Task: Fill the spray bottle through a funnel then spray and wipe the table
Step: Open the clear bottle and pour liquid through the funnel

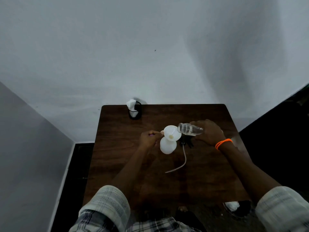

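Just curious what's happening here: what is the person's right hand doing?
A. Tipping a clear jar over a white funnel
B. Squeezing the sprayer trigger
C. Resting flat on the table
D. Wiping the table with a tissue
A: the right hand holds the clear jar tilted on its side, its mouth over the white funnel that sits in the bottle.

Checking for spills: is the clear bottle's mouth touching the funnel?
Cannot tell. In the head view the clear bottle tips over the funnel rim, their outlines overlapping; no gap or contact shows.
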A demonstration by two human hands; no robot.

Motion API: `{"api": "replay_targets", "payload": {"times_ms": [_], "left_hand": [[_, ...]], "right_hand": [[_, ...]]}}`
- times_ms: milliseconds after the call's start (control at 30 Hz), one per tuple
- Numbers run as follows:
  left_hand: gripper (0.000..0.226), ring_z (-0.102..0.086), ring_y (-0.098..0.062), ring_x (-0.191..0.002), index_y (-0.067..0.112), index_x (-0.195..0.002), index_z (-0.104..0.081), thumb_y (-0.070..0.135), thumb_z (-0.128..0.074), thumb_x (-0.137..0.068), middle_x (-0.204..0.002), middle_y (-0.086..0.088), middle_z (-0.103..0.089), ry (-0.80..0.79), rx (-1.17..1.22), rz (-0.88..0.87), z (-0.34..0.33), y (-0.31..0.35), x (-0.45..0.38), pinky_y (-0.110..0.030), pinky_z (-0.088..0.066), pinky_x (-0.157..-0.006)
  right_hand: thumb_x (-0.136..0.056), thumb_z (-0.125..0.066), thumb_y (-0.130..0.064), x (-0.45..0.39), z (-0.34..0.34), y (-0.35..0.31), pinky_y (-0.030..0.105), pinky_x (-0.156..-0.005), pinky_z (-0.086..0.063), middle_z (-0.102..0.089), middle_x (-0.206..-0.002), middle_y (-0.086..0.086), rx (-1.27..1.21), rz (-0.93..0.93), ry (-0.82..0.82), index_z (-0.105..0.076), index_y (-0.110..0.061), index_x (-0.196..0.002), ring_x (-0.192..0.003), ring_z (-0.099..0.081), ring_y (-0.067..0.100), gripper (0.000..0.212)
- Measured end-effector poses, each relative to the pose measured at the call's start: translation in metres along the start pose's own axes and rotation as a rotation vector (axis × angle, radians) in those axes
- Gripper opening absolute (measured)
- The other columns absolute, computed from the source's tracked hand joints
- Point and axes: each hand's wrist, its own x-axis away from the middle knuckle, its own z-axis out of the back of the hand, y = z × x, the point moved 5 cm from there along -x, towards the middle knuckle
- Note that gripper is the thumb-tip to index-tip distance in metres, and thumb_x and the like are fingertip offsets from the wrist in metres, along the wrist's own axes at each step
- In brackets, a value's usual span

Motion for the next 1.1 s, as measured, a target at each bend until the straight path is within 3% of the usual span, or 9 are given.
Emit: {"api": "replay_targets", "payload": {"times_ms": [100, 233, 367, 600, 800, 1100], "left_hand": [[0.019, -0.047, -0.009, -0.038, 0.002, -0.084, -0.075, 0.019, -0.083, -0.083, -0.049, -0.003, -0.057, -0.003, 0.003, -0.019, 0.001, -0.001, -0.002, -0.019, -0.04, -0.04], [0.018, -0.047, -0.01, -0.039, 0.006, -0.08, -0.075, 0.021, -0.084, -0.081, -0.049, -0.005, -0.056, -0.005, -0.004, -0.024, 0.001, -0.002, -0.002, -0.02, -0.04, -0.041], [0.022, -0.046, -0.008, -0.038, 0.001, -0.087, -0.076, 0.021, -0.083, -0.082, -0.05, -0.005, -0.056, -0.008, -0.004, -0.016, 0.001, -0.001, -0.002, -0.019, -0.04, -0.041], [0.015, -0.047, -0.009, -0.04, 0.009, -0.079, -0.076, 0.021, -0.083, -0.083, -0.051, -0.006, -0.056, -0.01, -0.015, -0.02, 0.0, 0.001, -0.002, -0.019, -0.04, -0.042], [0.017, -0.046, -0.007, -0.037, 0.005, -0.081, -0.075, 0.02, -0.083, -0.083, -0.049, -0.004, -0.055, -0.013, 0.006, 0.003, 0.0, 0.002, 0.0, -0.017, -0.039, -0.04], [0.018, -0.046, -0.01, -0.037, -0.001, -0.087, -0.075, 0.016, -0.082, -0.084, -0.051, -0.007, -0.055, -0.002, 0.026, 0.003, 0.0, 0.002, 0.002, -0.017, -0.038, -0.04]], "right_hand": [[-0.067, -0.07, -0.039, 0.002, -0.001, 0.001, 0.043, -0.09, -0.05, -0.074, -0.117, 0.008, 0.012, -0.005, -0.002, -0.069, -0.02, -0.127, -0.1, -0.064, 0.037, 0.063], [-0.074, -0.081, -0.016, 0.0, 0.001, -0.007, 0.043, -0.09, -0.049, -0.074, -0.113, 0.014, 0.068, 0.026, -0.029, -0.071, -0.012, -0.121, -0.097, -0.063, 0.04, 0.049], [-0.067, -0.067, -0.037, 0.002, 0.003, -0.007, 0.049, -0.088, -0.052, -0.074, -0.11, 0.012, 0.059, 0.019, -0.031, -0.072, -0.014, -0.118, -0.095, -0.063, 0.04, 0.057], [-0.064, -0.067, -0.042, -0.003, -0.006, 0.012, 0.047, -0.086, -0.053, -0.074, -0.113, 0.0, 0.062, -0.018, -0.041, -0.068, -0.028, -0.125, -0.095, -0.062, 0.033, 0.063], [-0.065, -0.069, -0.046, -0.009, -0.013, 0.028, 0.046, -0.088, -0.053, -0.072, -0.118, -0.006, 0.095, -0.013, -0.058, -0.063, -0.034, -0.129, -0.099, -0.063, 0.028, 0.066], [-0.063, -0.066, -0.045, -0.009, -0.011, 0.027, 0.047, -0.087, -0.053, -0.072, -0.119, -0.003, 0.113, -0.006, -0.04, -0.066, -0.029, -0.129, -0.098, -0.061, 0.03, 0.069]]}}
